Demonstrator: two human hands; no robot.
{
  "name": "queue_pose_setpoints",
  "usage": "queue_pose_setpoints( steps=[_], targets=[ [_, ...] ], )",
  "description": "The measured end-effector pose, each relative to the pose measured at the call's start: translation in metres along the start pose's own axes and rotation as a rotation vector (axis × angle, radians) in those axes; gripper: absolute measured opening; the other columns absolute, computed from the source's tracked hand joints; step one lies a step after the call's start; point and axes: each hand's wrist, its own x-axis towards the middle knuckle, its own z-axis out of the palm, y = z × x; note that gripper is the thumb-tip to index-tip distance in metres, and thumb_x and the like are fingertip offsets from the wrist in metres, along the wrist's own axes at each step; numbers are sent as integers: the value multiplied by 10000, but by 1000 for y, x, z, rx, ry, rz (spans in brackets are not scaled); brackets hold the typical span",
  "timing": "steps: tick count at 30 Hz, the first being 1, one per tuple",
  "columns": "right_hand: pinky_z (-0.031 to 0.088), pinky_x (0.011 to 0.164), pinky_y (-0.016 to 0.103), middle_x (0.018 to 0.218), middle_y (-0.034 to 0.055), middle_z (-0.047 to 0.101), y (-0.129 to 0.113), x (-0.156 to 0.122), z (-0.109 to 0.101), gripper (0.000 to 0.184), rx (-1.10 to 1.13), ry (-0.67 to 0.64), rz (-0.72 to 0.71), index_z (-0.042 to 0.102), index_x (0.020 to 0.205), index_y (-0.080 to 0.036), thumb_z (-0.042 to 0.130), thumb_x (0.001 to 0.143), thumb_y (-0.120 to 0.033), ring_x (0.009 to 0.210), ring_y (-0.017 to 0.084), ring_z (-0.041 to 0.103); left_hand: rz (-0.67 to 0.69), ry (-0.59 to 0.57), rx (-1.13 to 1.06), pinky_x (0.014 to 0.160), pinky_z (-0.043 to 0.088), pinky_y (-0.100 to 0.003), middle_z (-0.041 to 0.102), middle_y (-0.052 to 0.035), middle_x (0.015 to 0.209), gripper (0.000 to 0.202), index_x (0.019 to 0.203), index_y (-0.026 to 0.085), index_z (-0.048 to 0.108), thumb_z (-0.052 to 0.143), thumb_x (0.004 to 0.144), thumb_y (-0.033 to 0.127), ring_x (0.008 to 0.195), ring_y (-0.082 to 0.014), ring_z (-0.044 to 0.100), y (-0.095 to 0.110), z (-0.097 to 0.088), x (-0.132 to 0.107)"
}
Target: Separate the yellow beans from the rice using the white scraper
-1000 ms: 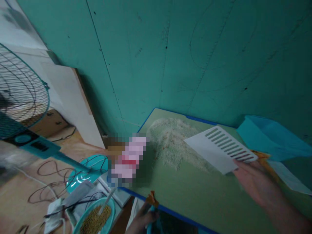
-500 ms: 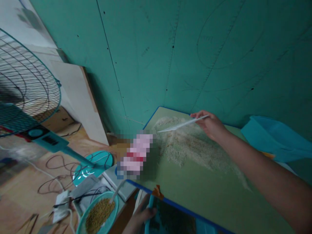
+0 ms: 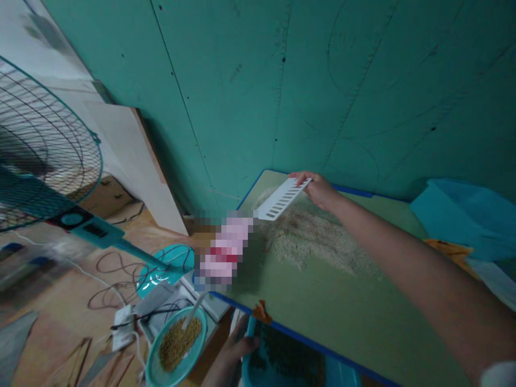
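My right hand [image 3: 316,188] reaches over a green tabletop [image 3: 342,317] with a blue edge and grips a white slotted plastic scraper [image 3: 282,199] at the far left side of a pale heap of grain [image 3: 314,236]. The scraper's blade touches the heap near the table's back corner. My left hand [image 3: 234,352] is low at the front edge, fingers curled on the rim of a teal basin [image 3: 290,365] holding dark grain just below the table edge.
A teal wall rises behind the table. A teal standing fan [image 3: 44,156] is at left, its base and cables on the floor. A teal bowl of yellowish grain [image 3: 177,344] sits below. Blue cloth or bag [image 3: 463,215] lies at right. A pixelated patch covers the table's left corner.
My right hand moved from the near right side to the far left end of the heap, and the scraper turned from edge-on to showing its slotted face. The left hand stayed at the basin.
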Motion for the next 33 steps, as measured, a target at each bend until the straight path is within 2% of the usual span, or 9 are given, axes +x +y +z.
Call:
queue_pose_setpoints(
  steps=[4, 7, 11, 14, 18, 22, 27, 30, 33],
  targets=[
    [533, 842, 445, 1210, 86, 625, 3, 8, 5, 300, 16, -92, 24, 611, 1162, -173, 612, 899, -319, 1022, 225, 629, 23, 7, 46, 1113, 297, -507, 792, -66, 929, 359, 734, 277, 806, 908, 390, 262, 1338, -452, 413, 3, 1, 4],
    [534, 826, 426, 1143, 72, 654, 4, 12, 0, 242, 32, -139, 56, 637, 1083, -161, 620, 894, -313, 976, 207, 641, -4, -35, 31, 1077, 342, -509, 777, -65, 829, 353, 708, 269, 786, 911, 381, 307, 1236, -440, 526, 6, 6, 6],
    [507, 824, 383, 954, 38, 709, 2, 8, -14, 101, 68, -166, 97, 640, 717, -156, 656, 816, -153, 889, 175, 653, -24, -61, 17, 1039, 388, -500, 773, -73, 848, 367, 768, 249, 776, 887, 429, 333, 1139, -426, 605, 4, 10, 7],
    [479, 808, 340, 837, 33, 727, -3, 2, -26, 267, 94, -163, 125, 545, 485, -183, 566, 683, -5, 812, 162, 657, -12, -37, 57, 1081, 352, -512, 781, -75, 889, 357, 820, 255, 768, 865, 476, 256, 1255, -423, 520, 0, 5, 11],
    [469, 781, 330, 814, 39, 736, -12, -7, -36, 252, 109, -164, 147, 548, 443, -202, 501, 593, -4, 800, 177, 655, 26, 16, 119, 1146, 269, -510, 792, -63, 989, 364, 841, 289, 765, 859, 501, 200, 1421, -396, 307, -6, -5, 16],
    [468, 790, 339, 818, 36, 738, -17, -13, -30, 253, 123, -169, 145, 548, 461, -212, 493, 604, -11, 839, 190, 652, 39, 39, 137, 1190, 182, -466, 783, -44, 1092, 366, 818, 305, 793, 881, 477, 202, 1453, -386, 236, -13, -8, 18],
    [485, 833, 352, 850, 51, 720, -16, -11, -2, 286, 121, -254, 175, 549, 524, -184, 524, 756, -20, 879, 179, 654, 5, 22, 113, 1180, 186, -545, 814, -26, 957, 358, 775, 313, 810, 912, 433, 282, 1403, -429, 337, -16, -5, 16],
    [521, 823, 393, 1035, 61, 687, -12, -5, 15, 88, 98, -304, 214, 660, 860, -152, 605, 883, -217, 930, 188, 646, -2, -4, 102, 1158, 268, -526, 808, -22, 1000, 473, 822, 312, 816, 932, 364, 339, 1328, -450, 448, -13, -3, 13],
    [542, 816, 428, 1188, 82, 630, -8, 0, 21, 307, 70, -335, 264, 602, 1168, -178, 596, 909, -343, 981, 210, 637, -9, -24, 99, 1127, 326, -524, 799, -32, 1041, 512, 883, 303, 812, 919, 386, 363, 1294, -451, 489, -9, -4, 7]
  ],
)
